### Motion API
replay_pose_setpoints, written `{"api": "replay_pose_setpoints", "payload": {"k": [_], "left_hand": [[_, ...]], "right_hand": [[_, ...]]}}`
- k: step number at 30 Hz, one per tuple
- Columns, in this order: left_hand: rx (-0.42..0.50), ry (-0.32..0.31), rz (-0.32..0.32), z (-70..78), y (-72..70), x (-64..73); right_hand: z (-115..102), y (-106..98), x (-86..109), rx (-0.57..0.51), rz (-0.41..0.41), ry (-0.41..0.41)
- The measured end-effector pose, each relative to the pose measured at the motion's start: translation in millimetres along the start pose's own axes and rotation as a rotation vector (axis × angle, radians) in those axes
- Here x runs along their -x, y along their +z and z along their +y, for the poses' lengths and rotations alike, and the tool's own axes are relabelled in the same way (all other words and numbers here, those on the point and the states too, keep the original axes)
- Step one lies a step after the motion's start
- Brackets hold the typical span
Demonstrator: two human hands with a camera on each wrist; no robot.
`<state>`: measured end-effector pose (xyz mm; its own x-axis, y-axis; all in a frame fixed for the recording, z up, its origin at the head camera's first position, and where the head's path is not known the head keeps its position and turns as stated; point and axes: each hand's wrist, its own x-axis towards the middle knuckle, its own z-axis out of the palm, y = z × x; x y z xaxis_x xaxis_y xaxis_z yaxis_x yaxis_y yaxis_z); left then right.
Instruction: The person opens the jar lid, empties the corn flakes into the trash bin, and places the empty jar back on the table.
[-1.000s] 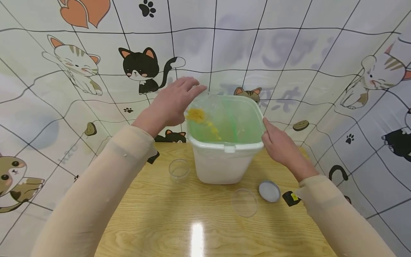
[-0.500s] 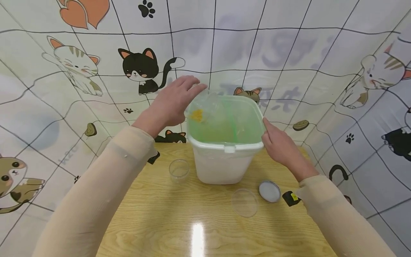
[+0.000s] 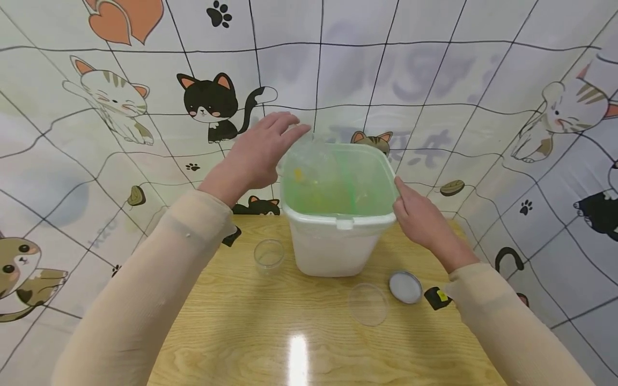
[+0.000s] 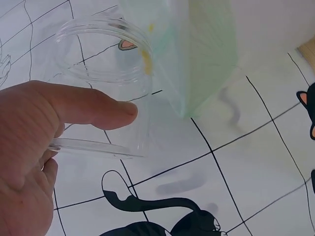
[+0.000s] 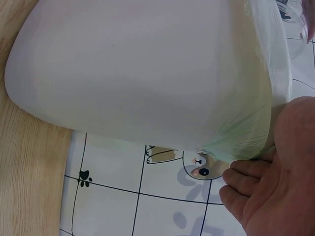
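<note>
My left hand (image 3: 253, 155) grips a clear plastic jar (image 3: 314, 158), tilted mouth-down over the left part of a white trash bin (image 3: 333, 249). A pale green bag (image 3: 372, 182) lines the bin. A few yellow bits (image 3: 298, 174) show at the jar; in the left wrist view, some yellow (image 4: 146, 61) clings near its rim, and my thumb (image 4: 98, 105) lies along its side. My right hand (image 3: 420, 217) holds the bin at its right rim. The right wrist view has those fingers (image 5: 246, 182) at the bin's corner, beside the bag's folded edge.
On the wooden table (image 3: 232, 332), an empty clear jar (image 3: 269, 254) stands left of the bin. Right of it lie a clear disc (image 3: 368, 304) and a silver-grey lid (image 3: 405, 287). A cat-print sheet (image 3: 338, 69) rises behind and at both sides.
The yellow contents have tumbled out of the tilted jar into the bin, from a clump and falling stream to a few bits. Both hands have kept nearly the same place.
</note>
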<state>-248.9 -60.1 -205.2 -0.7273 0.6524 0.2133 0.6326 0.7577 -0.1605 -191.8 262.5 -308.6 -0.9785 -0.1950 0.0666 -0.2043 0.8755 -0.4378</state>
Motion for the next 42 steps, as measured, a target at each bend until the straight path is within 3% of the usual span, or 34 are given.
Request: {"api": "replay_pose_setpoints", "payload": {"k": [11, 18, 42], "left_hand": [[0.000, 0.017, 0.012, -2.2, 3.0, 2.6], [-0.017, 0.039, 0.054, -2.3, 4.4, 3.5], [0.010, 0.026, 0.043, -5.5, 11.2, 5.8]], "right_hand": [[-0.2, -0.2, 0.6, -0.002, -0.008, 0.004], [-0.3, -1.0, 0.9, 0.008, -0.005, 0.006], [-1.3, -0.1, 0.2, 0.006, -0.003, 0.005]]}}
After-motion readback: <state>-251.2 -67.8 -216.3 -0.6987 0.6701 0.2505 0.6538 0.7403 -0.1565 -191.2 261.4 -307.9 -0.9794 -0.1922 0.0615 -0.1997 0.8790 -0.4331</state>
